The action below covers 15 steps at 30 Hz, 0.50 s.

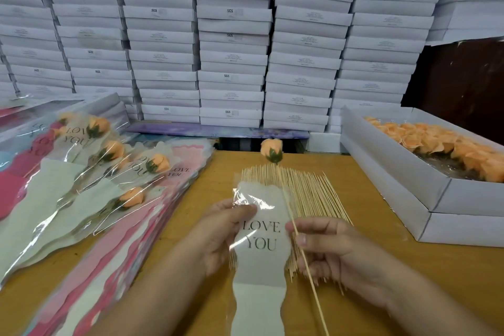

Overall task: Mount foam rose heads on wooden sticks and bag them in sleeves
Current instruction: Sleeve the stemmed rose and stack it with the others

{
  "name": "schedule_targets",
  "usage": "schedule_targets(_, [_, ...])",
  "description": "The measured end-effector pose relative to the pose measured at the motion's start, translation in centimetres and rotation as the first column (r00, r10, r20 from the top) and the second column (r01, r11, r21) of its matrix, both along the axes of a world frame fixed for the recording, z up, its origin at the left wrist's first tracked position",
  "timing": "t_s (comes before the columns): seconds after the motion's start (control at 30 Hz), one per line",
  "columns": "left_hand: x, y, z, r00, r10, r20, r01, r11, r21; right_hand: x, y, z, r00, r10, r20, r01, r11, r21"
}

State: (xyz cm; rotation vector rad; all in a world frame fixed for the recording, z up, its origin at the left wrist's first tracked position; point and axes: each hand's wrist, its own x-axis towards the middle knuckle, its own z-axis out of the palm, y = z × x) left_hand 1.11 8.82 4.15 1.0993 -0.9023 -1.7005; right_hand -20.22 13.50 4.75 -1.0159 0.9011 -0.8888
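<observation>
Head view: a wall of stacked white boxes [231,35] fills the upper half of the frame. Below it the wooden tabletop [381,254] takes the lower half. At the right edge sits an open white box [395,172] holding loose orange foam rose heads [441,144]. On the left of the frame lies a fanned heap of empty sleeves [131,240] in pink, red and pale green, and on top of it rest several bagged roses [114,161], orange heads toward the upper right, their sleeves printed LOVE YOU. In the lower centre a loose bundle of wooden sticks [308,194] lies on the tabletop. Over that bundle the left hand [221,234] pinches the upper left edge of a sleeve [259,267], pale green with clear film and the words LOVE YOU, which runs down to the bottom of the frame. The right hand [327,248] pinches a single stick [305,254] between thumb and fingers, just beside the sleeve's right edge. The stick slants up to a mounted orange rose head [271,150] with a green base, held above the far end of the bundle in the middle of the frame.
</observation>
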Motion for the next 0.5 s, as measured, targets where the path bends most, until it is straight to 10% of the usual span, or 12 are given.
schedule_targets(0.5, [-1.1,1.7,-0.4,0.985,-0.173,0.023,0.174,0.984,-0.029,-0.4,-0.7,-0.2,0.990,-0.133,-0.042,0.129,0.988,-0.085])
